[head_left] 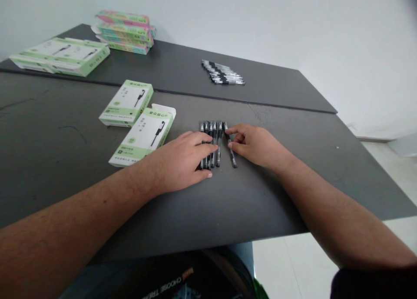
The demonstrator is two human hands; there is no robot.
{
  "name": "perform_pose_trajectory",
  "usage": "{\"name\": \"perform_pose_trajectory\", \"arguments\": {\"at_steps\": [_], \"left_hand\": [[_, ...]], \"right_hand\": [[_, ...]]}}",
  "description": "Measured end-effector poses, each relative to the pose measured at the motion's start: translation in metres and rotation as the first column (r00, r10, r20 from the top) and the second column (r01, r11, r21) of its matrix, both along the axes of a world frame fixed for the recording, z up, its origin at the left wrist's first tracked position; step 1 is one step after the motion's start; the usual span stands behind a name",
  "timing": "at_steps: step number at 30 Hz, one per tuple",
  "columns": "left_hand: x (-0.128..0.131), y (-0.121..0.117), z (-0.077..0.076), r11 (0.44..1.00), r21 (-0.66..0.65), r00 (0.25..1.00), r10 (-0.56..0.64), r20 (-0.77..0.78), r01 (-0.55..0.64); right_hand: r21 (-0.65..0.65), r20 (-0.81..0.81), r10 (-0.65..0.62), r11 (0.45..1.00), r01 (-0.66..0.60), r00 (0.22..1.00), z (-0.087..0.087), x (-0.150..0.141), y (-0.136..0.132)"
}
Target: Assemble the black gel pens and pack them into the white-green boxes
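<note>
Several clear-barrelled gel pens [218, 153] with black grips lie side by side on the table in front of me. My left hand [182, 160] rests over the left part of the row, its fingers stretched out across the pens and its thumb apart near their lower ends. At the right end, one pen [233, 158] lies slightly slanted with a small gap from the others. My right hand [256, 144] has its index finger and thumb on this pen, the remaining fingers curled in. Part of the row is hidden under my left hand.
Two green-and-white pen boxes [143, 136] lie left of the pens, the nearer with its flap open. Further back are more green-and-white boxes [65, 55], a stack of colourful boxes [125, 31] and a pile of pens [224, 73]. The grey table's [260, 223] front edge is close to me.
</note>
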State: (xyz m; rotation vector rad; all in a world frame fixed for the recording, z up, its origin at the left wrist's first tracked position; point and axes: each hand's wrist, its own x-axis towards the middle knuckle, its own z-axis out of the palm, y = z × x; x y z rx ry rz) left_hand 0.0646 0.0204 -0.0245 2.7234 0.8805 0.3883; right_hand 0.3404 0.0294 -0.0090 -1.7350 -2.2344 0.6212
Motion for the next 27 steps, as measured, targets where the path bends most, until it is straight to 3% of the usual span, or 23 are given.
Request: {"name": "perform_pose_trajectory", "arguments": {"at_steps": [6, 15, 19, 27], "left_hand": [[0.001, 0.002, -0.003, 1.0, 0.021, 0.999, -0.013, 0.04, 0.012], [0.006, -0.006, 0.002, 0.999, -0.014, 0.998, 0.038, 0.041, -0.037], [0.012, -0.012, 0.005, 0.995, -0.005, 0.995, 0.099, 0.004, -0.099], [0.011, -0.012, 0.007, 0.995, -0.034, 0.994, 0.098, 0.037, -0.097]], "right_hand": [[0.118, -0.055, 0.013, 0.993, -0.006, 0.998, -0.01, -0.01, -0.002], [0.185, -0.017, 0.251, 0.952, -0.244, 0.968, -0.012, -0.006, -0.006], [0.261, -0.046, 0.276, 0.931, -0.255, 0.96, -0.018, -0.006, -0.007], [0.241, -0.033, 0.274, 0.935, -0.259, 0.961, -0.016, -0.005, -0.008]]}}
